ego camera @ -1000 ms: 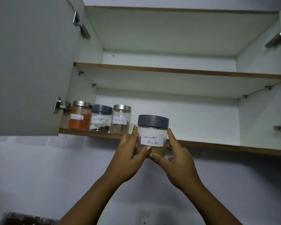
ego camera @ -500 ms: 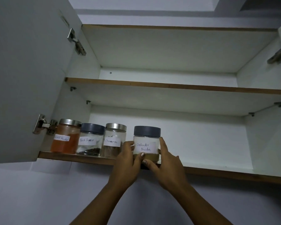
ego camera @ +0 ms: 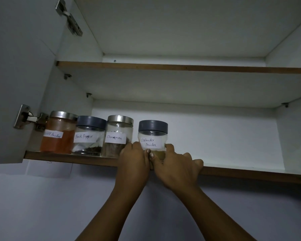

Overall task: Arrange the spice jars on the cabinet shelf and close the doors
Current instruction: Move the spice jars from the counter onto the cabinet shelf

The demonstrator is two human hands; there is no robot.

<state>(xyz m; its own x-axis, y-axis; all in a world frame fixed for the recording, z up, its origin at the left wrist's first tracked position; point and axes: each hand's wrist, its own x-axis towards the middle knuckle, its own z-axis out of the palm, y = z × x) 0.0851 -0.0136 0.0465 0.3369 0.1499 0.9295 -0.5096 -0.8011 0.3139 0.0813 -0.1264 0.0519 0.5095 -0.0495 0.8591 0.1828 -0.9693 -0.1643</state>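
Observation:
The coriander powder jar (ego camera: 153,136), clear with a grey lid and a white label, stands on the lower cabinet shelf (ego camera: 241,173). My left hand (ego camera: 134,158) holds its lower left side and my right hand (ego camera: 174,164) its lower right side, thumbs meeting in front. To its left stand three jars in a row: cinnamon (ego camera: 118,136) with a steel lid, black pepper (ego camera: 89,135) with a grey lid, and an orange chilli powder jar (ego camera: 59,133) with a steel lid at the far left.
The left cabinet door (ego camera: 17,75) hangs open, with hinges (ego camera: 27,118) beside the chilli jar. An upper shelf (ego camera: 181,67) runs above. The lower shelf stretches bare to the right of the coriander jar. A pale wall lies below the cabinet.
Both hands carried the coriander jar up from below the shelf edge and set it on the lower shelf, right of the cinnamon jar. The camera view has moved closer and tilted up.

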